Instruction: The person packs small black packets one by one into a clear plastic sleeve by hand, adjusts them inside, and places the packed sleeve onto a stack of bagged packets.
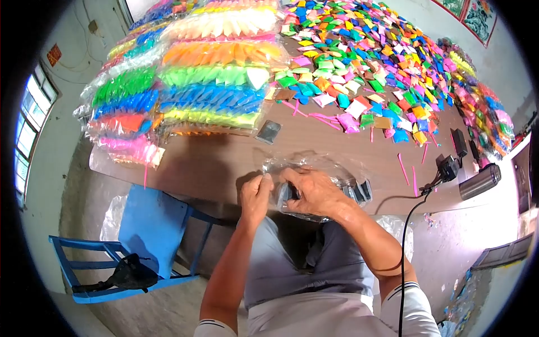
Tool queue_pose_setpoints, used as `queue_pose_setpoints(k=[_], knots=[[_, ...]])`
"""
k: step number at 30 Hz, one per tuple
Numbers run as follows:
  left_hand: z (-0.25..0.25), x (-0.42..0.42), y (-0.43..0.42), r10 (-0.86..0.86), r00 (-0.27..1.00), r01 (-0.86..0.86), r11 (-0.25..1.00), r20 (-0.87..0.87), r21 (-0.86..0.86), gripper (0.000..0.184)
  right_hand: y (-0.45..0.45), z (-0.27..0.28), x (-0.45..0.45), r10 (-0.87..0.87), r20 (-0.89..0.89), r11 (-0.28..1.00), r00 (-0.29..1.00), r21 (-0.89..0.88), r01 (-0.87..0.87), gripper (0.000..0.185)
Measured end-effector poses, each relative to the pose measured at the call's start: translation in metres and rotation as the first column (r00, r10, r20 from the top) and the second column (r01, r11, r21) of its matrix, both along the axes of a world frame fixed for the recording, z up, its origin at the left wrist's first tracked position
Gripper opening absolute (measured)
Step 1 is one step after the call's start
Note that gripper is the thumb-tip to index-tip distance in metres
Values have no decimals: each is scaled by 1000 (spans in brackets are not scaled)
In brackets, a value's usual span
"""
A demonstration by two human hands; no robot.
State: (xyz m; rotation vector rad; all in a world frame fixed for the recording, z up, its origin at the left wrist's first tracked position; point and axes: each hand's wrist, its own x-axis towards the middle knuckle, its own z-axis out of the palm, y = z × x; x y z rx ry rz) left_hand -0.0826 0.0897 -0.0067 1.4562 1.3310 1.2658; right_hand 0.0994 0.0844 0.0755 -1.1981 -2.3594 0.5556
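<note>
Left hand [256, 196]: fingers curled closed at the left edge of the clear plastic bag [323, 163]; whether they pinched film, could not tell. Right hand [309, 190]: thumb and fingers grasped the bag from above. Dark packets [360, 192] lay in the bag, right of these fingers. Beyond the left fingers, a loose dark packet [269, 132]; farther out, bagged coloured packets [216, 92]. Beyond the right fingers, a loose multicoloured heap [370, 62].

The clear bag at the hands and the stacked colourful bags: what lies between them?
In the head view, a small dark packet lies between the clear bag and the stacked bags.
</note>
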Motion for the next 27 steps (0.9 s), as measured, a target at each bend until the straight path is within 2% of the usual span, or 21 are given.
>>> queue_pose_setpoints(k=[2,5,7,11,13,18,21,23,24,26,27], knots=[[-1,-1,0,5,1000,-5,1000,-12,3,39,1,-1,-1,14,-26,1000,1000,15,-14,47],[-6,-1,-1,-10,1000,10,1000,0,-11,39,1,0,0,59,27,998,998,-11,-59,47],[-6,0,0,13,1000,-13,1000,-23,-8,39,-2,9,2,43,30,989,999,-144,-38,53],[-10,1,0,22,1000,-22,999,-4,30,39,-1,24,14,3,0,983,1000,-183,-3,45],[-9,1,-1,6,1000,-6,1000,10,13,38,6,34,22,12,-76,928,997,-369,-40,41],[-7,1,-1,21,999,-20,999,-28,49,37,11,31,32,-70,-36,966,997,-251,58,34],[-8,2,-1,21,1000,-20,998,-9,54,37,12,23,33,-54,16,967,998,-247,56,32],[-9,3,0,19,1000,-19,997,5,71,37,9,11,31,35,149,987,988,-159,-11,27],[-10,3,0,23,1000,-22,997,-10,76,37,10,13,32,34,150,988,988,-157,-10,27],[-13,1,1,30,999,-28,997,-27,79,38,13,17,32,0,-6,985,1000,-172,-1,24],[-14,1,1,29,999,-27,995,-22,95,38,13,21,30,0,-8,985,1000,-172,-1,24]])
